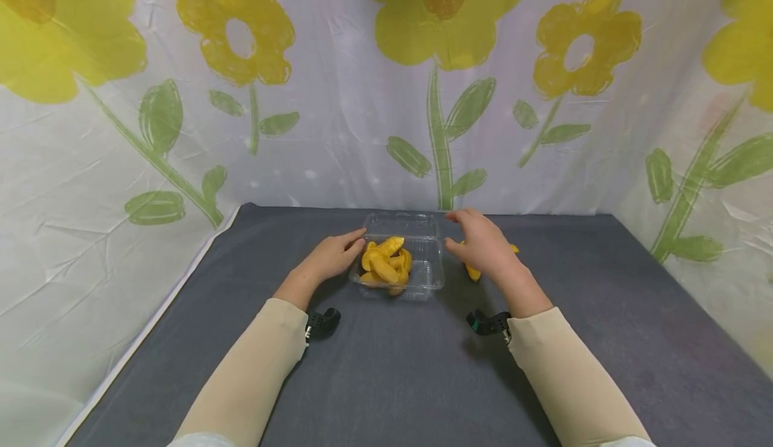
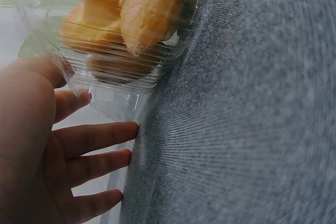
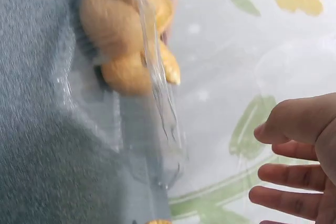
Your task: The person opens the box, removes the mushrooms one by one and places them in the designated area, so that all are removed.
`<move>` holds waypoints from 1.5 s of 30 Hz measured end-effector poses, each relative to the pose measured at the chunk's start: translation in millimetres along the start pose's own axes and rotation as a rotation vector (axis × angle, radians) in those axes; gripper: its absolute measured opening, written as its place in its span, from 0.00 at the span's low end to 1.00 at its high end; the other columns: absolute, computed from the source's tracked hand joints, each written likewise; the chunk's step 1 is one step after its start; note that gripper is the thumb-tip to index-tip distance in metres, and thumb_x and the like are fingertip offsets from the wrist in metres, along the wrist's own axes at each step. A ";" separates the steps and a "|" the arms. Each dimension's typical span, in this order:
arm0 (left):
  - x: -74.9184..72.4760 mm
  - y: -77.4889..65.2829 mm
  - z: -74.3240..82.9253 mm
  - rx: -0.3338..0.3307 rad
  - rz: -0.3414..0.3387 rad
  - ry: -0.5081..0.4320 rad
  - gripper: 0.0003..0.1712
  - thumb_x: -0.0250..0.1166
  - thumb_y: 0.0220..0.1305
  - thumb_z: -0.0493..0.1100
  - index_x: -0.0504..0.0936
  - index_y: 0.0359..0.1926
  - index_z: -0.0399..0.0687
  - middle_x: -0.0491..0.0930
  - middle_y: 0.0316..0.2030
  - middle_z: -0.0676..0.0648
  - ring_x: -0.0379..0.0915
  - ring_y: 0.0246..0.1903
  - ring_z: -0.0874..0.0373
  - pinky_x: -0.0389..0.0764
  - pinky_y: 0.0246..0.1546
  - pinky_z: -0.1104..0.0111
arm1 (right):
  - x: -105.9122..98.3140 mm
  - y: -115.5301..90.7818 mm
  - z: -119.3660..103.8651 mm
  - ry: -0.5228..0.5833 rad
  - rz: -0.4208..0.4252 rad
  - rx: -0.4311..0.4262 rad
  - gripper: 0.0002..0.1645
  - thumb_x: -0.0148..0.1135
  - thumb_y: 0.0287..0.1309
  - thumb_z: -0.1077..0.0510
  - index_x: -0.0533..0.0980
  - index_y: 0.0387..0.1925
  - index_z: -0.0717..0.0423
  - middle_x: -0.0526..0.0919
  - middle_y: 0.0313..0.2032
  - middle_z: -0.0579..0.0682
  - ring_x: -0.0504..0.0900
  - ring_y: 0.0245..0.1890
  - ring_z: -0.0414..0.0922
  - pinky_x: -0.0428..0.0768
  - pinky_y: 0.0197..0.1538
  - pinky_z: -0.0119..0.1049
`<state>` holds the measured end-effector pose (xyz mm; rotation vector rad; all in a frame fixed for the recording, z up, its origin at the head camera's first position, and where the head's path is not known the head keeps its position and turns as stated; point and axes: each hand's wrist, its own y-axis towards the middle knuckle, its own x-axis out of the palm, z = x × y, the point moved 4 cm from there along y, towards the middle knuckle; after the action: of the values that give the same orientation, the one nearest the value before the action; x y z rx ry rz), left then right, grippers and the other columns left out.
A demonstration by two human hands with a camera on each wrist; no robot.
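A clear plastic box (image 1: 427, 274) with a hinged lid (image 1: 401, 224) stands on the table with its lid folded back. Several plump, yellow-orange elongated pieces (image 1: 384, 263) are heaped in its left half; their exact kind I cannot tell. My left hand (image 1: 331, 256) is at the box's left side, pinching the rim between thumb and index finger, while the other fingers (image 2: 97, 137) stay spread. Right of the box, my right hand (image 1: 485, 245) hovers with relaxed, parted fingers and holds nothing. Beneath it, partly hidden, lie more yellow pieces (image 1: 473, 272).
Dark grey cloth (image 1: 386, 366) covers the table. Behind it and at both sides hangs a white curtain (image 1: 338, 138) printed with yellow flowers. Black straps (image 1: 324, 323) sit at both wrists, below beige sleeves.
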<state>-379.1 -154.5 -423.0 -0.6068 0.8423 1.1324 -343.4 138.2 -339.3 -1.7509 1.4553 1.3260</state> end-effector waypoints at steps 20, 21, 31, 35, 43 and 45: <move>-6.7 -0.9 -3.4 0.020 0.020 0.006 0.33 0.42 0.83 0.59 0.57 0.81 0.55 0.71 0.21 0.48 0.55 0.14 0.58 0.73 0.44 0.52 | 28.8 3.1 -41.4 -0.034 0.019 -0.155 0.28 0.68 0.68 0.54 0.74 0.66 0.58 0.75 0.61 0.57 0.81 0.52 0.53 0.81 0.52 0.49; -6.3 -1.0 -3.6 0.022 0.018 0.004 0.33 0.42 0.83 0.59 0.57 0.81 0.55 0.70 0.19 0.48 0.55 0.14 0.58 0.72 0.44 0.52 | 31.3 2.7 -43.0 -0.029 0.018 -0.163 0.28 0.68 0.68 0.54 0.75 0.66 0.58 0.75 0.61 0.57 0.81 0.52 0.52 0.81 0.52 0.49; -7.2 -3.4 -3.2 0.012 0.024 0.001 0.34 0.47 0.82 0.60 0.60 0.81 0.54 0.79 0.61 0.39 0.80 0.51 0.45 0.76 0.57 0.47 | 55.5 0.0 -58.5 0.050 -0.039 -0.200 0.32 0.69 0.68 0.50 0.74 0.67 0.61 0.78 0.60 0.58 0.81 0.53 0.52 0.81 0.52 0.49; -6.5 -1.5 -5.7 0.006 0.023 -0.006 0.36 0.50 0.79 0.63 0.61 0.80 0.55 0.78 0.63 0.40 0.76 0.60 0.44 0.76 0.59 0.47 | 67.8 0.6 -62.4 0.083 -0.068 -0.193 0.32 0.69 0.68 0.49 0.75 0.66 0.60 0.81 0.59 0.56 0.83 0.52 0.51 0.82 0.51 0.48; -6.0 -1.8 -6.2 0.022 0.031 -0.015 0.36 0.51 0.79 0.62 0.62 0.80 0.54 0.78 0.63 0.40 0.77 0.59 0.44 0.77 0.59 0.47 | 86.7 -2.2 -66.5 0.168 -0.117 -0.140 0.32 0.66 0.70 0.47 0.74 0.69 0.57 0.84 0.56 0.52 0.85 0.49 0.48 0.83 0.50 0.45; -6.3 -1.2 -6.1 0.025 0.032 -0.010 0.36 0.51 0.79 0.62 0.62 0.80 0.54 0.79 0.63 0.40 0.77 0.59 0.44 0.76 0.60 0.47 | 86.6 -2.6 -67.4 0.176 -0.125 -0.135 0.34 0.66 0.70 0.47 0.72 0.71 0.57 0.83 0.58 0.53 0.84 0.52 0.49 0.83 0.52 0.47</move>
<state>-380.7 -163.1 -421.2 -0.5690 0.8590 1.1514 -320.8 43.8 -390.4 -2.0566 1.3488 1.2578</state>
